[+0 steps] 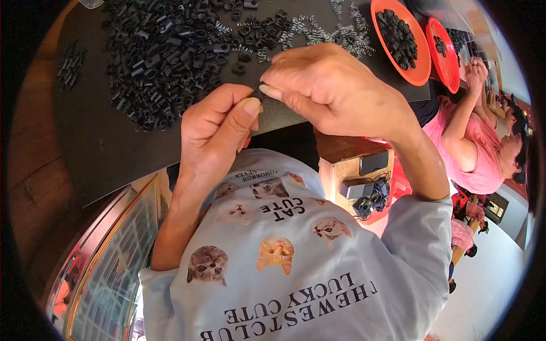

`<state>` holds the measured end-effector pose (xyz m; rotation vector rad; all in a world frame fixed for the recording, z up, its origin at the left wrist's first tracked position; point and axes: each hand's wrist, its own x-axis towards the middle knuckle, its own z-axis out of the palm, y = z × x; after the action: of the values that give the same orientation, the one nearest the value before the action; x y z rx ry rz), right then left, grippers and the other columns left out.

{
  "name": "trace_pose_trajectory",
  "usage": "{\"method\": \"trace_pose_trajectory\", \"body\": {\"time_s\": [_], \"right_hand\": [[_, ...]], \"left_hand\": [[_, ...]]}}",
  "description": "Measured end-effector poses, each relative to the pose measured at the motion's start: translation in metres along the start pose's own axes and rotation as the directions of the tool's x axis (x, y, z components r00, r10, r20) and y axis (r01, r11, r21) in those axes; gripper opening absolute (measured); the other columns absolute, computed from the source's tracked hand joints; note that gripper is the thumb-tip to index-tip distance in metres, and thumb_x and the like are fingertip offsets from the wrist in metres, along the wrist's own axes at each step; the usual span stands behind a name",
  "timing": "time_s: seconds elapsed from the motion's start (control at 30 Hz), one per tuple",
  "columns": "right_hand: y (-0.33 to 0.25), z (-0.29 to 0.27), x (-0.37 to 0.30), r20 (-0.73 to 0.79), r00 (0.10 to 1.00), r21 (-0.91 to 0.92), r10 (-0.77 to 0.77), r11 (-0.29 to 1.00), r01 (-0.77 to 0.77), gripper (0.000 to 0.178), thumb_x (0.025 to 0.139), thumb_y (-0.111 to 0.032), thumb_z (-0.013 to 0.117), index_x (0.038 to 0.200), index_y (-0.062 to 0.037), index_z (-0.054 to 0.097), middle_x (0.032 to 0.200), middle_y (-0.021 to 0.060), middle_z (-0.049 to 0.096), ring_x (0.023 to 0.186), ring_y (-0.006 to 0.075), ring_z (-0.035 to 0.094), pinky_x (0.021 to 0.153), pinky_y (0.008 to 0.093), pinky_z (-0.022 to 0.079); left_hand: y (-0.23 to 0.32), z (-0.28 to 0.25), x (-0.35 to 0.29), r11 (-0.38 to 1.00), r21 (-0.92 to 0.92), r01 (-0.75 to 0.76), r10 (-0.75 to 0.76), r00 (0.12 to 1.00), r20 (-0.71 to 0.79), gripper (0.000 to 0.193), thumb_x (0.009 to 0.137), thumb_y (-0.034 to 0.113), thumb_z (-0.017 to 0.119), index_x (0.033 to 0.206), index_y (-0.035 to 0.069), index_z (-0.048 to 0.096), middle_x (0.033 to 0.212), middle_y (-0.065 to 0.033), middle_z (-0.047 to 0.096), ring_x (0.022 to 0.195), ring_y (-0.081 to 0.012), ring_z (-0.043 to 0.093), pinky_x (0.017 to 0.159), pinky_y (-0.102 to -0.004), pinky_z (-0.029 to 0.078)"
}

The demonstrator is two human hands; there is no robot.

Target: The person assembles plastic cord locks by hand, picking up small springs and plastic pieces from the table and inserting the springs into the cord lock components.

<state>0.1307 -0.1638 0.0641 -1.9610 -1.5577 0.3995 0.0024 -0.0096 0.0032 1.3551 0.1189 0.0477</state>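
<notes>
My left hand and my right hand meet just above the near edge of a dark mat. Together they pinch a small black plastic part between thumbs and fingertips; most of it is hidden by the fingers. Beyond the hands lies a big heap of small black plastic parts. A scatter of small metal springs lies to the heap's right.
An orange bowl with black parts and a red bowl stand at the far right. A person in a pink shirt works beside me on the right. A small wooden stand with a black adapter and cables sits below the table edge.
</notes>
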Motion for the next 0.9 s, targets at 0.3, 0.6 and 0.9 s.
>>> {"method": "trace_pose_trajectory", "body": {"time_s": [0.3,0.6,0.9], "right_hand": [[-0.011,0.006,-0.005,-0.017,1.000,-0.124,0.012,0.992,-0.014,0.015,0.078,0.001,0.060,0.092,0.0033,0.055,0.079,0.0166,0.053,0.070,0.0374,0.055,0.059,0.0435,0.044],[-0.016,0.025,-0.006,-0.211,0.977,-0.309,-0.029,0.950,-0.038,0.027,0.073,-0.021,0.070,0.079,0.0012,0.056,0.075,0.0132,0.055,0.064,0.0307,0.063,0.052,0.0394,0.051],[-0.007,0.022,-0.004,-0.187,0.955,-0.517,-0.230,0.850,0.103,0.030,0.074,-0.026,0.071,0.070,-0.0023,0.053,0.068,0.0087,0.051,0.057,0.0230,0.061,0.044,0.0339,0.049]], "left_hand": [[-0.004,-0.001,0.001,0.998,0.047,-0.032,0.033,0.999,-0.016,0.021,0.096,0.019,0.056,0.098,-0.002,0.062,0.071,-0.0006,0.058,0.051,-0.0028,0.042,0.045,-0.0179,0.034],[0.003,0.001,0.003,0.990,-0.141,0.022,-0.030,0.998,-0.053,0.016,0.094,0.011,0.059,0.097,-0.003,0.066,0.076,-0.0042,0.066,0.063,-0.0077,0.060,0.053,-0.0198,0.045],[0.004,-0.004,0.001,0.988,-0.153,0.021,-0.021,1.000,-0.003,0.021,0.094,0.012,0.054,0.095,-0.006,0.065,0.077,-0.0073,0.066,0.065,-0.0107,0.061,0.059,-0.0232,0.050]]}}
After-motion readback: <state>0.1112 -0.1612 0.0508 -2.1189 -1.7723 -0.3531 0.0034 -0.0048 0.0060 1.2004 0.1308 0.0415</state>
